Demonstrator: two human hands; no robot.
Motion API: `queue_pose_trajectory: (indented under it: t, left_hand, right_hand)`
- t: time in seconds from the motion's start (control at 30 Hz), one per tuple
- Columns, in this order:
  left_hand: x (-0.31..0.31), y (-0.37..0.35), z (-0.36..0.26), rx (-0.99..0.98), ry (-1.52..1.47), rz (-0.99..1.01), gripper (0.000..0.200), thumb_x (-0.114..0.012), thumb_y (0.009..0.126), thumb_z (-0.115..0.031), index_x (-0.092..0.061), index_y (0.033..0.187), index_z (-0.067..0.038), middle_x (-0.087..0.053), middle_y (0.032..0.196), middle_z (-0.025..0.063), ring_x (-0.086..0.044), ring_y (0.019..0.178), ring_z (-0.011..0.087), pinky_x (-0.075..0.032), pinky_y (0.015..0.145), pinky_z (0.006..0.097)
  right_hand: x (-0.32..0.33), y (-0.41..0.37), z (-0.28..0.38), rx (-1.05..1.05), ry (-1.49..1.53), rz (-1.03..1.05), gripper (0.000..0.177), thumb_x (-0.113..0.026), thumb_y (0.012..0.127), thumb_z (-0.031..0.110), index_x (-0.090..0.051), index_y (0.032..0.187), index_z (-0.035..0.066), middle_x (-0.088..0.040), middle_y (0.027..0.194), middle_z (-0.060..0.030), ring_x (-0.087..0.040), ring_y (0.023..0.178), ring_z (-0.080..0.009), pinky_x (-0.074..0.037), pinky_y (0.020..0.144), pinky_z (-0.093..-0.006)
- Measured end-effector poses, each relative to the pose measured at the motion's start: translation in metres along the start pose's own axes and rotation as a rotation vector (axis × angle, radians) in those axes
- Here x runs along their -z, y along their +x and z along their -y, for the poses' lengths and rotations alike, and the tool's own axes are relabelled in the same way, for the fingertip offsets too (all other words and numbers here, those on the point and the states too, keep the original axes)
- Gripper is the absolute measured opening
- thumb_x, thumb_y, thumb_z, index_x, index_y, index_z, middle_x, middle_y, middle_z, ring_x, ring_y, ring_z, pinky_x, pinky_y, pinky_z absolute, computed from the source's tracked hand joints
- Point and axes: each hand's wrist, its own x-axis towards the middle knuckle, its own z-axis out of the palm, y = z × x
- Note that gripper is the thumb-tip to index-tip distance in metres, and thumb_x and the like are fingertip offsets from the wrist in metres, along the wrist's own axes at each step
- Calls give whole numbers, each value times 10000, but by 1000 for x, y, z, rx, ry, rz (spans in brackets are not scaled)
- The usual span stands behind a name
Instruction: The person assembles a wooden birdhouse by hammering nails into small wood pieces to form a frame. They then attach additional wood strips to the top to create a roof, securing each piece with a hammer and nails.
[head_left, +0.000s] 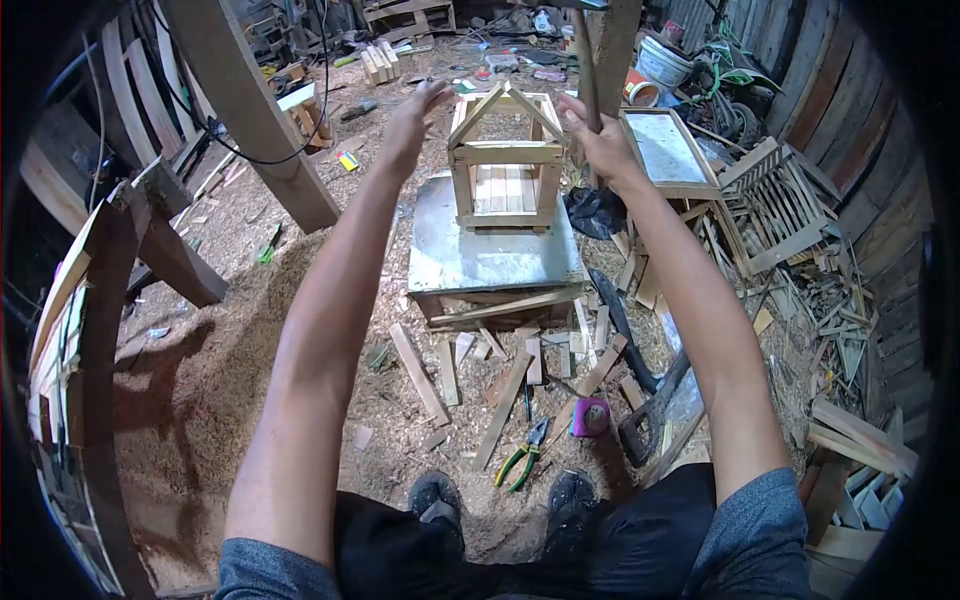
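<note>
A small house-shaped wooden frame (503,154) with a peaked top and slatted base stands upright on a low box with a pale, worn top (490,255). To its left, my left hand (412,125) is raised with fingers apart, holding nothing. On the other side, my right hand (604,145) grips the wooden handle of a hammer (586,65), held upright. The hammer's head is mostly cut off by the top of the view. Whether my right fingertips touch the frame cannot be made out.
Pliers (522,455), a purple tape measure (590,416), a hand saw (650,425) and several wood strips (503,410) lie on the sawdust floor by my feet. Wooden posts (255,110) rise at left. A slatted crate (775,205) and scrap wood crowd the right.
</note>
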Motion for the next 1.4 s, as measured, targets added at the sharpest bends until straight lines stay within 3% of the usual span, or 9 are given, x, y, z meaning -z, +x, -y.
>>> queue_pose_trajectory:
  t: [0.2, 0.27, 0.37, 0.63, 0.77, 1.03, 1.27, 1.33, 1.4]
  left_hand:
    - [25, -30, 32, 230, 345, 81, 583, -498, 1001, -514, -545, 1407, -98, -616, 1340, 112, -560, 1260, 244, -469, 995, 445]
    - [12, -40, 36, 186, 312, 97, 507, -577, 990, -446, -569, 1398, -145, -677, 1224, 77, -620, 1151, 196, -524, 900, 380]
    - [-2, -49, 46, 145, 213, -52, 481, -671, 955, -365, -591, 1365, -126, -736, 1067, 69, -674, 987, 136, -543, 751, 296]
    - [-3, -38, 45, 150, 215, -58, 489, -695, 926, -427, -655, 1293, -105, -738, 1011, 75, -683, 973, 168, -562, 717, 328]
    - [-1, -37, 46, 171, 259, -40, 459, -644, 963, -430, -641, 1324, -147, -703, 984, 12, -643, 916, 111, -544, 712, 301]
    - [0, -35, 46, 185, 307, 1, 457, -628, 971, -437, -634, 1334, -160, -704, 1006, 21, -646, 943, 116, -553, 734, 308]
    - [3, -37, 32, 226, 298, 52, 480, -618, 975, -439, -601, 1368, -164, -710, 1083, 48, -654, 1027, 143, -564, 793, 327]
    - [8, -38, 34, 267, 273, 73, 486, -617, 976, -436, -591, 1378, -163, -710, 1096, 50, -655, 1032, 148, -563, 801, 327]
    - [13, -37, 36, 171, 267, 99, 428, -659, 960, -387, -628, 1338, -190, -726, 1063, 14, -653, 981, 105, -527, 709, 296]
  right_hand:
    - [7, -14, -10, -85, -14, -77, 358, -534, 1024, 220, -602, 1332, 49, -662, 1248, -108, -624, 1129, -180, -505, 940, -317]
    - [0, -25, 9, -377, 173, -87, 335, -502, 1045, 200, -577, 1345, 72, -668, 1141, -85, -632, 1033, -165, -548, 851, -313]
    - [0, -29, -6, -361, 215, -69, 334, -495, 1047, 223, -574, 1329, 63, -642, 1194, -117, -639, 1066, -215, -596, 800, -349]
    - [-5, -36, 2, -267, 104, 41, 414, -586, 1003, 215, -543, 1378, 45, -623, 1182, -106, -641, 1032, -200, -644, 676, -308]
    - [-4, -33, -6, -246, 51, 47, 398, -577, 1006, 184, -550, 1372, 30, -621, 1161, -100, -636, 989, -178, -647, 681, -308]
    - [-3, -38, -10, -271, 330, -5, 347, -549, 1016, 153, -586, 1286, -61, -597, 1181, -138, -631, 995, -175, -654, 703, -302]
    - [-2, -33, -2, -230, 310, -32, 354, -572, 1011, 201, -599, 1314, 18, -609, 1169, -99, -637, 947, -152, -648, 681, -290]
    - [-2, -31, 2, -221, 114, -31, 401, -619, 992, 274, -605, 1327, 55, -638, 1131, -82, -629, 957, -115, -587, 615, -234]
    - [-4, -27, 5, -244, 3, 8, 422, -642, 979, 298, -613, 1312, 40, -653, 1108, -77, -623, 953, -104, -555, 636, -234]
